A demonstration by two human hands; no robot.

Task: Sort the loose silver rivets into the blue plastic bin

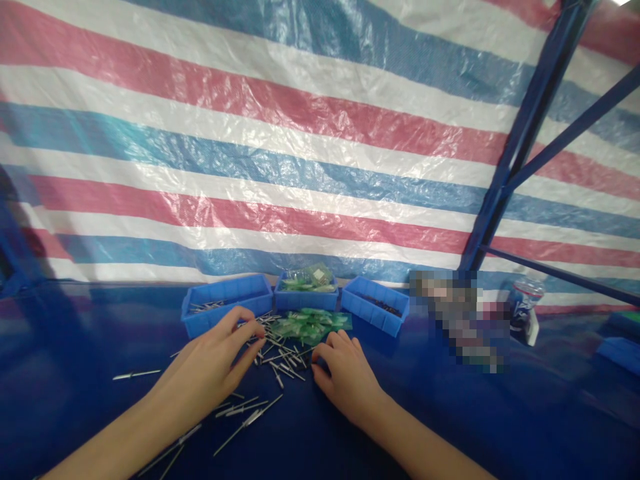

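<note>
Loose blind rivets [287,365] with long thin shanks lie in a pile on the blue table between my hands. My left hand [220,350] hovers over the left side of the pile, its fingers bent and a gap between thumb and forefinger. No object shows in it. To the right of the pile is my right hand [347,373], its fingers curled and the thumb apart from them, close to the nearest rivets. Nothing can be seen in its grasp. Just behind the pile lie green-tinted plastic packets [310,325]. More rivets [250,419] are scattered nearer to me, partly beneath my left forearm.
Three blue bins stand behind: the left bin [227,293] holds rivets, the middle bin [306,300] clear-green packets, the right bin [373,313] small dark parts. A can-like container [523,303] and a blurred patch are at right. A striped sheet [300,147] hangs behind.
</note>
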